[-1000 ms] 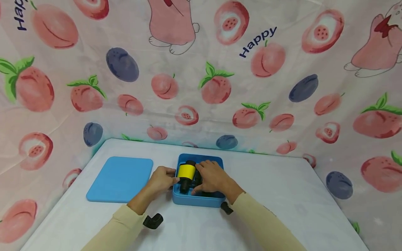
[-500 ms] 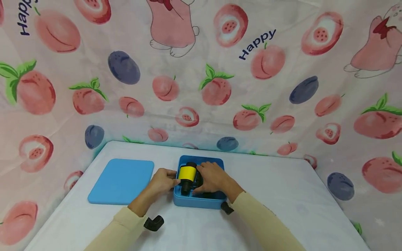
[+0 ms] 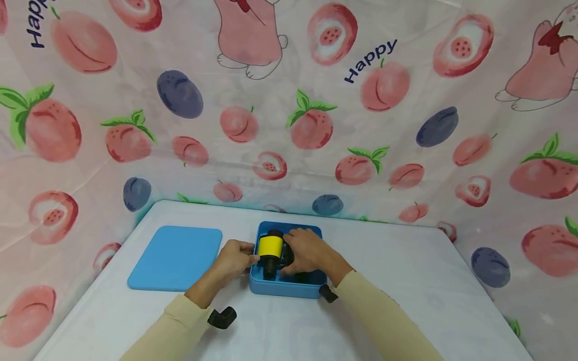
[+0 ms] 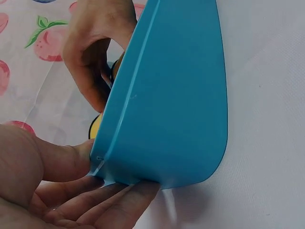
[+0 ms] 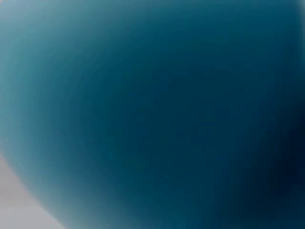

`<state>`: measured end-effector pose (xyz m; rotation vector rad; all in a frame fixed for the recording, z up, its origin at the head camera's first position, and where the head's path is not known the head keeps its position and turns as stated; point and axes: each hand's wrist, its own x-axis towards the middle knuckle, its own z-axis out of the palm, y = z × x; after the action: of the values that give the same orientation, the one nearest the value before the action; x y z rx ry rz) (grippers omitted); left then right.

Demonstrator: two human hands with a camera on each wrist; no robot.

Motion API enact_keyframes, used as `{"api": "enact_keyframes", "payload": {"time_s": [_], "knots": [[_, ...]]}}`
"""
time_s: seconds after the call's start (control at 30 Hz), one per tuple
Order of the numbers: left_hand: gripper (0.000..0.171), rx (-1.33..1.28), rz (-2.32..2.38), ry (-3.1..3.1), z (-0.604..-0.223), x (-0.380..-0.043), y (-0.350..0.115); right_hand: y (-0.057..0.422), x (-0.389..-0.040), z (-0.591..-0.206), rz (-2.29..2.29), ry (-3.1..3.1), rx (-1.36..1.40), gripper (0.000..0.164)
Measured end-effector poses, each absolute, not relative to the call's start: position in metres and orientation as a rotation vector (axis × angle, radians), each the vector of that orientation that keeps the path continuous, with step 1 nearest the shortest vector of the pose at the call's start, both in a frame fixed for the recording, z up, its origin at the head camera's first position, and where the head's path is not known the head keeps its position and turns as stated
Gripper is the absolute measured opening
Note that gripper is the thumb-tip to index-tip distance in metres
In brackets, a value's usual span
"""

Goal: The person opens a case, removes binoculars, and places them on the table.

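Note:
A pair of yellow-and-black binoculars (image 3: 270, 247) lies in a blue box (image 3: 282, 289) on the white table. Its left barrel shows a yellow band between black ends, and the right side is mostly hidden under my right hand (image 3: 309, 251). That hand reaches into the box from the right, fingers and thumb curled over the binoculars. My left hand (image 3: 234, 259) pinches the box's left wall, thumb at the rim and fingers along the outside; the left wrist view shows this hold on the box wall (image 4: 167, 95) up close. Only blurred blue fills the right wrist view.
Left of the box lies a flat light-blue lid (image 3: 176, 258) with rounded corners. A small black camera (image 3: 222, 318) sits at the left wrist, another black camera (image 3: 328, 294) at the right. A fruit-print cloth (image 3: 289, 125) hangs behind the white table (image 3: 406, 281).
The right thumb has shifted slightly back and to the right over the binoculars. The left hand, the box and the lid keep their places, apart from slight head movement.

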<state>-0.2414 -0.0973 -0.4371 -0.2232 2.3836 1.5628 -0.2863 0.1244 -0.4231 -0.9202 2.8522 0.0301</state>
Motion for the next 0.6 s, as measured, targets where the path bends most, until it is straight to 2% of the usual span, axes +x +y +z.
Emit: {"api": "enact_keyframes", "payload": {"time_s": [0.6], "knots": [[0.044,-0.192,1.582,2.37,-0.439,-0.237,-0.1,0.128,-0.279,-0.402,0.069,2.885,-0.914,0.097]]}}
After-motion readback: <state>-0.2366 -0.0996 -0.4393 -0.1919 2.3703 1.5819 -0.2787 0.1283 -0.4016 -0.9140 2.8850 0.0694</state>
